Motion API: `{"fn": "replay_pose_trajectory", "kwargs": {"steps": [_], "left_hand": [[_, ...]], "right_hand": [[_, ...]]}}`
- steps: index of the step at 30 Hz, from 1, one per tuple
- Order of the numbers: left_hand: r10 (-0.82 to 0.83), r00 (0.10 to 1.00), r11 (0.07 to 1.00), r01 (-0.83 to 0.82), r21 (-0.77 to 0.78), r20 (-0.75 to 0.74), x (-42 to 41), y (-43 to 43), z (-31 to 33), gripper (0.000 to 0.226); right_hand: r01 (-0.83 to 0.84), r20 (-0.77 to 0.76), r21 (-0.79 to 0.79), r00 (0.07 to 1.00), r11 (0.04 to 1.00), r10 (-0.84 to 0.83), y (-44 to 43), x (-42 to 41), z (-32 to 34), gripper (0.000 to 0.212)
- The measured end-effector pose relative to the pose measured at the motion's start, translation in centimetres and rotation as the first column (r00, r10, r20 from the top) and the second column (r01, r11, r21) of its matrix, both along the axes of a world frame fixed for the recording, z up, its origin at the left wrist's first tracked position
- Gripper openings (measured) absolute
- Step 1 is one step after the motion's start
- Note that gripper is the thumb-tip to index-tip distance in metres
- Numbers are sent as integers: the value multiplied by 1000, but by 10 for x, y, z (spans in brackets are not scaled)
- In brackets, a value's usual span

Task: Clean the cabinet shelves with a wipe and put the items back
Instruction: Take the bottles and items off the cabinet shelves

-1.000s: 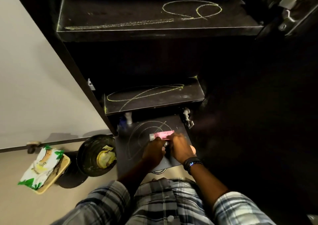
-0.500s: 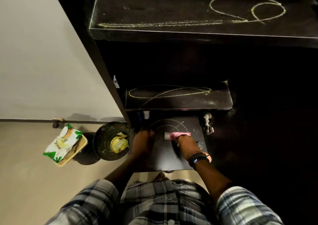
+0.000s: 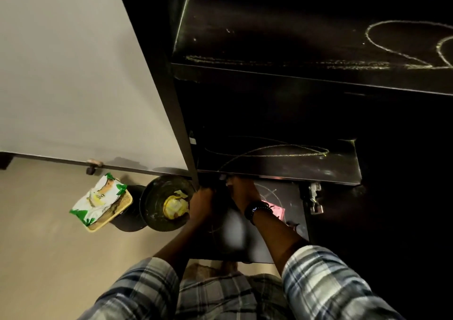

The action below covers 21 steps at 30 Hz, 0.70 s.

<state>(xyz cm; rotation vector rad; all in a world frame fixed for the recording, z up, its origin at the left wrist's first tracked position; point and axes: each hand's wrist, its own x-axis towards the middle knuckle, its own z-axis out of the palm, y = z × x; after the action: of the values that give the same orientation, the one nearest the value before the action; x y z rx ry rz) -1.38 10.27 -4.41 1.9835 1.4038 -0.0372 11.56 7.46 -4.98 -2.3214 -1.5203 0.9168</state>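
The black cabinet has three shelves marked with yellow chalk: top shelf point(image 3: 282, 42), middle shelf point(image 3: 294, 165) and bottom shelf point(image 3: 289, 197). My left hand point(image 3: 203, 203) and my right hand point(image 3: 241, 192) are close together at the back left corner of the bottom shelf, just under the middle shelf's front edge. Their fingers are hidden in the dark there, so I cannot tell what they hold. A small white cap point(image 3: 229, 181) shows by my right fingertips. A pink item point(image 3: 277, 212) lies flat on the bottom shelf, right of my right wrist.
On the floor to the left, a round dark bin point(image 3: 157, 197) holds crumpled yellow wipes point(image 3: 175, 205). Beside it a green-and-white wipe pack point(image 3: 100, 198) rests on a yellow tray. A metal hinge point(image 3: 315, 197) sticks out on the cabinet's right side. A white panel point(image 3: 73, 74) stands at left.
My right hand let go of the pink item and moved left and back to join my left hand at the shelf's back corner. The view shifted left and closer.
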Motion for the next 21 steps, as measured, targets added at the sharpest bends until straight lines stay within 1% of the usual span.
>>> {"fn": "replay_pose_trajectory", "kwargs": {"steps": [4, 6, 10, 12, 16, 21], "left_hand": [[-16, 1000, 1000, 16, -17, 3, 1, 9, -3, 19], [-24, 1000, 1000, 24, -20, 8, 1, 10, 0, 20], [10, 999, 999, -8, -44, 39, 1, 8, 1, 21], [19, 999, 999, -16, -46, 48, -1, 6, 1, 22], [22, 998, 998, -19, -54, 58, -4, 0, 4, 23], [-14, 996, 1000, 15, -11, 87, -7, -5, 5, 23]], "right_hand": [[-29, 0, -34, 1000, 999, 29, 6, -4, -8, 20], [-15, -11, -28, 1000, 999, 14, 7, -5, -13, 19], [-30, 2, -56, 1000, 998, 30, 0, -3, -20, 25], [-8, 34, -85, 999, 996, 10, -9, 6, -23, 31], [103, 106, -143, 990, 984, -89, -36, 31, -26, 31], [70, 190, -227, 981, 971, -27, -59, 43, -42, 35]]}}
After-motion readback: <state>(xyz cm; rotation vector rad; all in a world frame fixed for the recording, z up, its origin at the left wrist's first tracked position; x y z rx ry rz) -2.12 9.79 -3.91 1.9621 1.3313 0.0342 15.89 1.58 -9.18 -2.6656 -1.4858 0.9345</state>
